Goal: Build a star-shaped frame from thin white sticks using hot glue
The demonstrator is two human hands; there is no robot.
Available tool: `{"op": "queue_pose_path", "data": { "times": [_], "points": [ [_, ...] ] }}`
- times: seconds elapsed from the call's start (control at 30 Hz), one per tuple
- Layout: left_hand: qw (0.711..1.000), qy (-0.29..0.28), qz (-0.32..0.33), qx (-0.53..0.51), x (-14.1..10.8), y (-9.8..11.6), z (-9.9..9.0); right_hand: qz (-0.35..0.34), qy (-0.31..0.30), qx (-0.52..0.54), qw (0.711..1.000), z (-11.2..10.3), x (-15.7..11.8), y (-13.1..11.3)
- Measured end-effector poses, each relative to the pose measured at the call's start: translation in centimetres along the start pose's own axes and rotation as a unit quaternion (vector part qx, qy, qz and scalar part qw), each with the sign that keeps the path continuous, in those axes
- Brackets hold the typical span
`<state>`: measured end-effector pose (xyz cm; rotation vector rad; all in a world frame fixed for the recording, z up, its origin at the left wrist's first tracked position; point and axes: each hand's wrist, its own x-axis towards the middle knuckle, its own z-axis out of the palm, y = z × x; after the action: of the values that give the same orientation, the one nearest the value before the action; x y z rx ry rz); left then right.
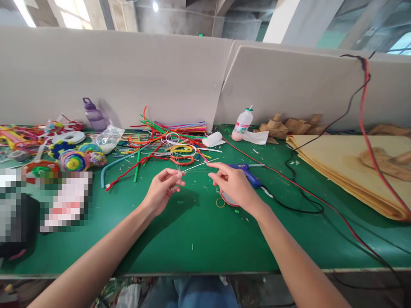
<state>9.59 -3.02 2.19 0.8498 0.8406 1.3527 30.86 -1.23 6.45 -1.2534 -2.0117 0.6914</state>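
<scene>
Above the green tabletop, my left hand [164,188] pinches several thin pale wires [175,156] between thumb and fingers. The wires fan upward and to the right from its fingertips. A thin white stick [201,165] runs from my left fingertips toward my right hand [231,183]. My right index finger is stretched out near the stick's far part, its thumb apart from it; whether it touches the wires is too fine to tell. Behind my right hand lies a blue glue gun [250,176]. Under that hand a round red-edged item [227,199] is partly hidden.
Colourful pipe cleaners [154,141] are heaped behind my hands. A purple bottle [95,116] and yarn crafts [74,161] stand left. A white bottle [243,124], yellow folded sheets [346,171] and a red cable [308,191] are toward the right. A grey partition [112,72] rises behind.
</scene>
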Motion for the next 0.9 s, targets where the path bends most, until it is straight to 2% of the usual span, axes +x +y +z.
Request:
{"op": "queue_pose_path", "data": {
  "times": [0.17,0.4,0.57,0.7,0.83,0.9],
  "points": [
    [0.999,-0.034,0.008,0.0,-0.1,0.1,0.2,0.023,0.002,0.024,0.999,-0.5,0.4,0.9],
    [0.999,-0.052,0.007,-0.015,0.0,0.3,0.1,0.064,-0.076,0.08,0.992,-1.9,0.0,0.7],
    [0.995,-0.089,-0.032,-0.012,0.2,0.2,-0.2,0.064,-0.123,0.109,0.984,-2.4,-0.5,1.0],
    [0.993,-0.105,-0.037,-0.031,0.1,0.4,-0.2,0.066,-0.161,0.137,0.975,-2.5,-0.8,1.1],
    [0.993,-0.099,-0.035,-0.048,0.0,0.6,-0.3,0.052,-0.153,0.104,0.981,-2.8,-0.9,0.8],
    [0.994,-0.091,-0.025,-0.055,-0.1,0.7,-0.3,0.04,-0.122,0.054,0.99,-3.2,-0.8,1.1]
  ]
}}
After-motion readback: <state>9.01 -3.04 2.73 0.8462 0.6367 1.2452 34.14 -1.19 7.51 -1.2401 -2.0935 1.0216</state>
